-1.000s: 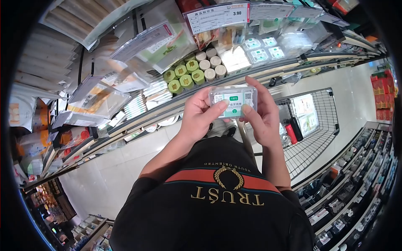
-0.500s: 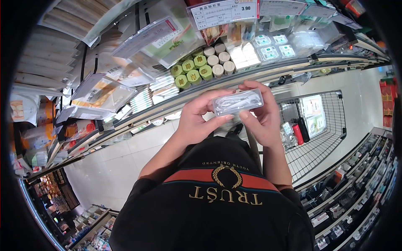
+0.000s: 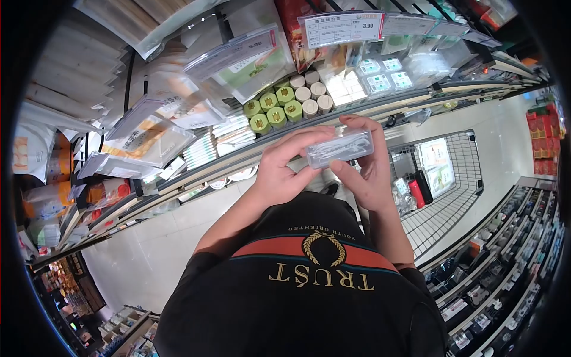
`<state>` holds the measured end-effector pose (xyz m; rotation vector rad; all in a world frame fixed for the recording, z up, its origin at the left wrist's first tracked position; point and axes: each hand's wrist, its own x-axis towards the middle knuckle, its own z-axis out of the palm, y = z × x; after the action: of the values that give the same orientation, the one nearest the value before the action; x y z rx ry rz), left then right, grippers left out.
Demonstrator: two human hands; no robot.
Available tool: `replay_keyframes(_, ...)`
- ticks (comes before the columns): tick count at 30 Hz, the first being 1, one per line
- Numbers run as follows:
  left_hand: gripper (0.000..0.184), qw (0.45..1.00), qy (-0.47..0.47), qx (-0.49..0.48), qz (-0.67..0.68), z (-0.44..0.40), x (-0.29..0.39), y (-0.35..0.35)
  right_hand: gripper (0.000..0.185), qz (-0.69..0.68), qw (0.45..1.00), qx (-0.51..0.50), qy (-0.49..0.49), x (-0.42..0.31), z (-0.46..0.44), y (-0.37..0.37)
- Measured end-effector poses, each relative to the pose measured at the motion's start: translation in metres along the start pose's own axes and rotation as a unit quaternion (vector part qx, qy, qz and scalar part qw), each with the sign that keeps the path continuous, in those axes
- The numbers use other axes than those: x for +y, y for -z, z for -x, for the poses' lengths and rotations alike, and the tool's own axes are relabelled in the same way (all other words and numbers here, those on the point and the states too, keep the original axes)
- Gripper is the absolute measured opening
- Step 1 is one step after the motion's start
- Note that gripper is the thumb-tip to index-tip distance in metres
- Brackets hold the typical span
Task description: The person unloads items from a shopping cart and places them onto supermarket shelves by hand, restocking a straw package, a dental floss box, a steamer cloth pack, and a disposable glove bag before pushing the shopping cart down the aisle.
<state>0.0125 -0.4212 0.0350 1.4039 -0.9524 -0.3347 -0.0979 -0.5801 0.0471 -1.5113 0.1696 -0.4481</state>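
Just above the middle of the frame, a clear plastic box with thin white pieces inside is held by its ends, the left hand gripping one side and the right hand the other. Beyond them, across the top of the frame, a shelf displays green-topped containers and clear boxes with green labels. At right centre stands a wire shopping cart with a red cylinder inside.
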Motion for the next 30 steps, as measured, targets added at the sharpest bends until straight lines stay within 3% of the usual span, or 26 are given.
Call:
replay_keyframes(18, 0.043, 1.000, 0.001, 0.015, 0.020, 0.009, -0.015, 0.038, 0.052, 0.014, 0.999, -0.016, 0.040, 0.013, -0.015, -0.037)
replay_keyframes(30, 0.048, 0.998, 0.019, -0.006, 0.062, 0.011, -0.027, 0.059, 0.044, -0.011, 0.999, 0.024, -0.024, 0.006, -0.013, -0.065)
